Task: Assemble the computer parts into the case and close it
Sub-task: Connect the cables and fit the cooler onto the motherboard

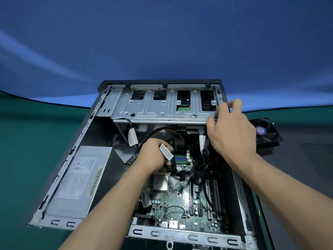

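Left hand (153,156) gripping white connector (166,151), right hand (232,130) pinching black cables (204,159), open case (115,98)

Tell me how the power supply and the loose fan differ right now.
The power supply is a grey metal box lying inside the case, at its left side; the fan is black with a purple hub label and lies outside on the table, to the case's right. Neither hand touches either.

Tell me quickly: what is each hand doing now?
Left hand: grips a white cable connector.
Right hand: fingers curled on black cables by the drive cage.
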The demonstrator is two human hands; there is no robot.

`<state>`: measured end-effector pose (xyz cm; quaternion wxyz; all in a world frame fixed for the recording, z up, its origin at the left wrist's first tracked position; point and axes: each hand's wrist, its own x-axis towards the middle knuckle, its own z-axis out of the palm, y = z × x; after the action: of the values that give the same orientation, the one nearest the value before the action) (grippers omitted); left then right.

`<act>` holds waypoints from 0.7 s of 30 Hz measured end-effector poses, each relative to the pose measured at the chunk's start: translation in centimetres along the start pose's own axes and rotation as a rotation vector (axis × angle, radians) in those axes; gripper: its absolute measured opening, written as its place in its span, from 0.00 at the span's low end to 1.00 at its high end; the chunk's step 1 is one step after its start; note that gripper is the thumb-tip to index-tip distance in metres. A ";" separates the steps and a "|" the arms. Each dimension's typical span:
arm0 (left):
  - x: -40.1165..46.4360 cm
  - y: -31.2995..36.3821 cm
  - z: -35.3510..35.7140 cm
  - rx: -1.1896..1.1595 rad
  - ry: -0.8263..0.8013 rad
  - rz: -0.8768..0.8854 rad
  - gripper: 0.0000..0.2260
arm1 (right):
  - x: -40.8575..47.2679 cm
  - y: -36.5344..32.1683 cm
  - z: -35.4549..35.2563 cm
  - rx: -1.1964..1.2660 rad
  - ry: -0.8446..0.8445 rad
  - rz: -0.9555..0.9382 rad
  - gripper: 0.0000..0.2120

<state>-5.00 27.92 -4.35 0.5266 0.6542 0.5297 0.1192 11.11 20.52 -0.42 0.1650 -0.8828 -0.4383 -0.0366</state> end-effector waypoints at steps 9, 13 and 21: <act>1.2 0.7 1.3 -0.501 -0.083 -0.079 0.07 | 0.1 0.1 0.1 -0.022 -0.026 0.014 0.14; 1.7 -0.1 1.8 -0.274 -0.061 -0.128 0.07 | 0.1 0.0 0.1 -0.002 -0.030 0.019 0.14; 2.1 -1.4 1.6 0.413 0.189 -0.048 0.05 | 0.1 0.0 0.0 -0.007 -0.032 0.013 0.14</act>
<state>-3.74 28.57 -6.99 0.3319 0.7211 0.6055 0.0563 11.12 20.57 -0.37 0.1552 -0.8866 -0.4351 -0.0229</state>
